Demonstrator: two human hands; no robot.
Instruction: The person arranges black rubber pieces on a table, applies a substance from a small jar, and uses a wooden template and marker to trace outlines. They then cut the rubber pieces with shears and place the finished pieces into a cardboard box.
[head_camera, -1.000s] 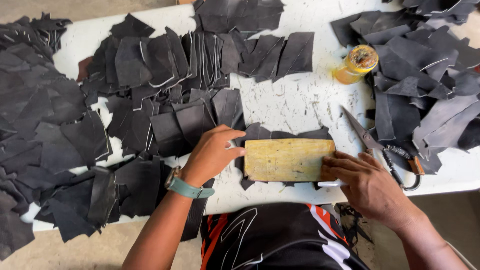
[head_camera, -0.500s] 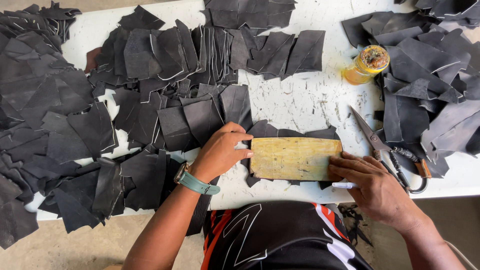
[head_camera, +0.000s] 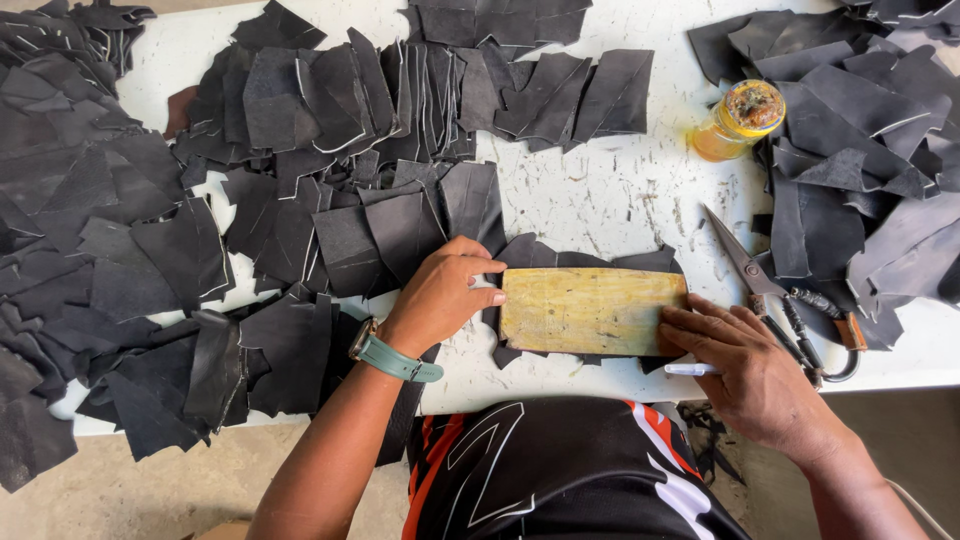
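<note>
A yellowish rectangular template (head_camera: 592, 310) lies flat on a black leather piece (head_camera: 560, 258) near the table's front edge. My left hand (head_camera: 446, 294) presses its fingers against the template's left end; a teal watch is on that wrist. At the template's lower right corner rests my right hand (head_camera: 750, 372), gripping a white marking pen (head_camera: 690, 369) whose tip points left along the bottom edge.
Black leather offcuts are heaped on the left (head_camera: 110, 240), at the back (head_camera: 420, 90) and on the right (head_camera: 860, 130). Large scissors (head_camera: 775, 292) lie right of the template. A small amber bottle (head_camera: 738, 120) stands behind them. The white table (head_camera: 610, 190) is scratched.
The camera has shifted slightly. My right hand has slid a little along the template's lower right edge with the pen; my left hand stays on the left end.
</note>
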